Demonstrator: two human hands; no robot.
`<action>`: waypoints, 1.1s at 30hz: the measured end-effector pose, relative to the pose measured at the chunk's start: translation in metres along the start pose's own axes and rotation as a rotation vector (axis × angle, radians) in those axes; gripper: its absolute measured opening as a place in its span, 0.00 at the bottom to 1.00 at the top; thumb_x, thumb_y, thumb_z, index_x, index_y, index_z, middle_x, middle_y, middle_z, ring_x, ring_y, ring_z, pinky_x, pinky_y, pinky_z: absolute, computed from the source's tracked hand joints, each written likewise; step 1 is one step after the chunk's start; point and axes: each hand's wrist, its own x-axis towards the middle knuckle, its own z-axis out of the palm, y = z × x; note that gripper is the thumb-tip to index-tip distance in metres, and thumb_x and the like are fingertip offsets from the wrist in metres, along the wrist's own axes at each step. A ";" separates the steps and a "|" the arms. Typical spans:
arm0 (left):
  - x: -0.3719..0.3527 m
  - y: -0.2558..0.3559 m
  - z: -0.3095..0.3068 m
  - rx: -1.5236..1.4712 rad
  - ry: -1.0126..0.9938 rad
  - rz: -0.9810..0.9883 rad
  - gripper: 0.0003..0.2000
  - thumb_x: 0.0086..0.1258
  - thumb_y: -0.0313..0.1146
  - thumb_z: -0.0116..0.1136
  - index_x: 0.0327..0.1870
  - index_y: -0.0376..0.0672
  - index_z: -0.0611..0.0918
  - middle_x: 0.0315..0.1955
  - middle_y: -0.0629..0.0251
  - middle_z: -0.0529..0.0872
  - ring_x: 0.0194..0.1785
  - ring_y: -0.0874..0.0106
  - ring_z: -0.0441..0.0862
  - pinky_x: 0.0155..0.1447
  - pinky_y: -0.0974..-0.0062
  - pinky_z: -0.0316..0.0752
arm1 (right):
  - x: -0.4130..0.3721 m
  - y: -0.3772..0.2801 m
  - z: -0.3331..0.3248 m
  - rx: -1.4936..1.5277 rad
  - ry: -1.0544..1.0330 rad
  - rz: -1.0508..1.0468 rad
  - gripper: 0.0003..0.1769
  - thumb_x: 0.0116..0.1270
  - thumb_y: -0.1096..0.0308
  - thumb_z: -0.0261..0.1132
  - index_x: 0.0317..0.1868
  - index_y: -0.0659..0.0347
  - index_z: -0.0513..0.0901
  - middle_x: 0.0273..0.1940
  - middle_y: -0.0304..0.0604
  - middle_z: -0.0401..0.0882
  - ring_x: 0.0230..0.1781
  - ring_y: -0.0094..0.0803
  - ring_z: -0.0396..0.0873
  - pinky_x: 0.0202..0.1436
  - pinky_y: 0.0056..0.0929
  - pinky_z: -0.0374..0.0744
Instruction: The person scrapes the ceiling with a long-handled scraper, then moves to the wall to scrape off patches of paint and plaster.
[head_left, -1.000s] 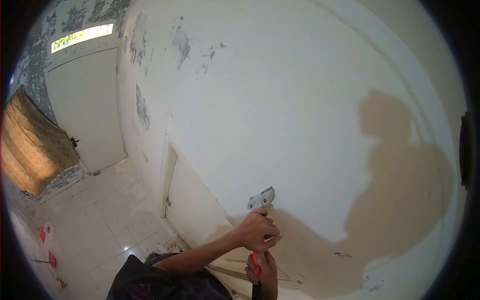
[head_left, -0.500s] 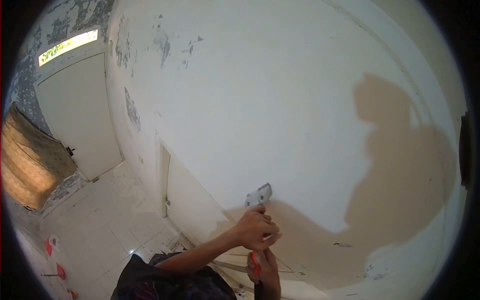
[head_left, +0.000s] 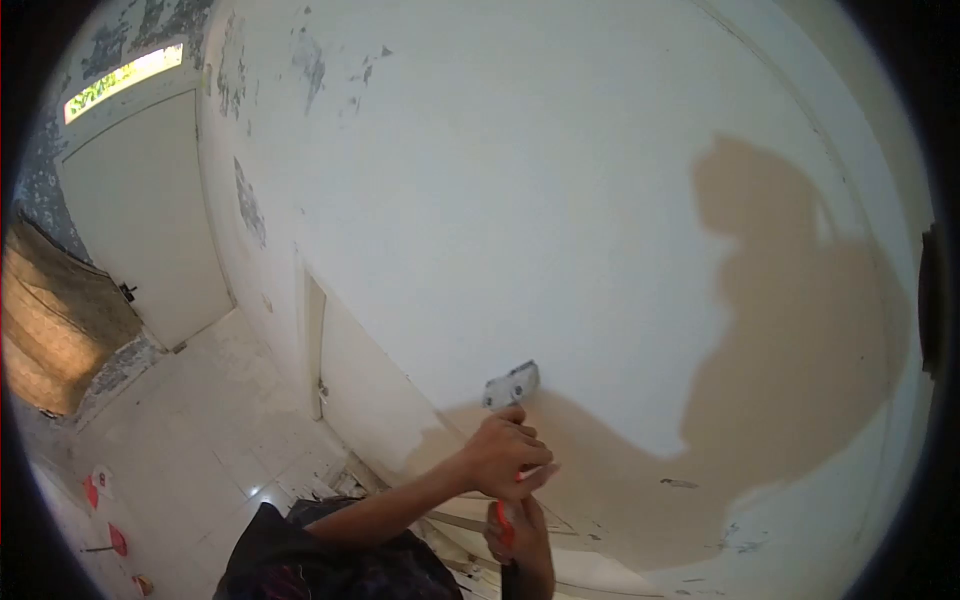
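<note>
A scraper with a wide, grey, smeared blade point(head_left: 512, 386) lies against the white wall point(head_left: 560, 230) near the lower middle. My left hand point(head_left: 505, 458) is closed around the upper part of its handle, just below the blade, with a finger reaching towards the blade. Lower down, my right hand point(head_left: 520, 535) wraps round the orange-red handle point(head_left: 506, 525). The handle's middle is partly hidden by my fingers.
A low white door point(head_left: 365, 375) is set in the wall at lower left. Farther left are another door point(head_left: 150, 220), a brown cloth point(head_left: 60, 310) and red items point(head_left: 118, 541) on the tiled floor point(head_left: 190, 430). Grey patches mark the wall; a shadow covers its right side.
The view has shifted slightly, so the wall and doors appear a little further left and up. Both hands still hold the scraper, with the blade at nearly the same place in view.
</note>
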 end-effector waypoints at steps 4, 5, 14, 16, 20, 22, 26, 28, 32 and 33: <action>0.000 -0.001 -0.001 0.033 -0.046 -0.021 0.12 0.63 0.37 0.62 0.18 0.49 0.78 0.12 0.70 0.75 0.22 0.67 0.75 0.39 0.67 0.66 | 0.002 -0.011 -0.001 -0.054 -0.051 0.033 0.16 0.81 0.55 0.49 0.56 0.60 0.67 0.23 0.37 0.66 0.08 0.21 0.58 0.09 0.21 0.55; 0.000 -0.001 -0.001 0.057 -0.079 -0.034 0.12 0.62 0.37 0.63 0.18 0.49 0.78 0.12 0.70 0.75 0.22 0.67 0.75 0.39 0.67 0.66 | 0.002 -0.010 -0.007 -0.064 -0.051 0.036 0.16 0.81 0.55 0.49 0.56 0.60 0.67 0.23 0.37 0.66 0.08 0.21 0.58 0.09 0.21 0.55; 0.005 -0.010 -0.018 0.055 -0.017 -0.038 0.13 0.63 0.38 0.62 0.18 0.48 0.78 0.14 0.67 0.77 0.23 0.66 0.76 0.41 0.65 0.67 | 0.011 -0.029 0.013 -0.111 -0.063 0.052 0.19 0.80 0.52 0.53 0.55 0.59 0.69 0.23 0.35 0.67 0.13 0.20 0.63 0.13 0.21 0.58; 0.003 -0.012 -0.015 0.094 -0.015 -0.042 0.13 0.65 0.41 0.60 0.20 0.48 0.79 0.13 0.65 0.76 0.24 0.64 0.76 0.43 0.64 0.67 | 0.014 -0.024 0.006 -0.126 -0.071 0.022 0.18 0.80 0.52 0.52 0.53 0.60 0.70 0.23 0.35 0.67 0.12 0.20 0.62 0.12 0.22 0.58; -0.005 0.001 0.018 0.017 -0.144 -0.015 0.13 0.66 0.42 0.56 0.21 0.48 0.77 0.15 0.64 0.76 0.25 0.63 0.77 0.43 0.63 0.67 | -0.009 -0.019 -0.023 -0.124 -0.047 0.037 0.19 0.80 0.56 0.51 0.61 0.60 0.67 0.23 0.38 0.65 0.08 0.20 0.56 0.09 0.22 0.55; -0.001 -0.009 0.006 0.016 -0.057 -0.005 0.12 0.65 0.41 0.56 0.21 0.48 0.77 0.16 0.64 0.77 0.25 0.63 0.77 0.43 0.63 0.67 | 0.009 -0.016 -0.019 -0.125 -0.086 -0.001 0.19 0.80 0.56 0.51 0.61 0.61 0.67 0.23 0.38 0.65 0.08 0.20 0.56 0.09 0.21 0.55; 0.008 -0.025 -0.033 0.066 -0.001 -0.022 0.10 0.62 0.39 0.57 0.20 0.48 0.77 0.16 0.66 0.76 0.26 0.63 0.77 0.42 0.63 0.67 | 0.029 -0.031 0.020 -0.107 -0.128 0.009 0.18 0.81 0.56 0.50 0.60 0.60 0.67 0.24 0.37 0.65 0.09 0.20 0.56 0.08 0.22 0.54; 0.006 -0.027 -0.031 0.048 0.044 -0.035 0.11 0.63 0.40 0.57 0.20 0.48 0.77 0.15 0.66 0.75 0.26 0.62 0.77 0.42 0.63 0.66 | 0.028 -0.035 0.023 -0.134 -0.112 0.033 0.18 0.81 0.55 0.49 0.59 0.60 0.66 0.24 0.37 0.65 0.09 0.20 0.57 0.08 0.23 0.54; -0.001 -0.009 0.003 0.020 0.019 -0.024 0.12 0.63 0.41 0.57 0.21 0.48 0.77 0.15 0.64 0.76 0.26 0.62 0.77 0.42 0.62 0.66 | 0.006 -0.023 -0.010 -0.133 -0.146 -0.019 0.18 0.81 0.54 0.49 0.59 0.59 0.66 0.23 0.37 0.64 0.08 0.21 0.57 0.08 0.23 0.54; -0.002 -0.006 0.006 0.004 -0.039 -0.022 0.12 0.63 0.41 0.57 0.21 0.48 0.77 0.16 0.64 0.77 0.26 0.62 0.77 0.42 0.62 0.67 | 0.001 -0.026 -0.009 -0.158 -0.109 0.000 0.18 0.81 0.54 0.49 0.58 0.60 0.67 0.22 0.37 0.64 0.08 0.21 0.56 0.08 0.23 0.54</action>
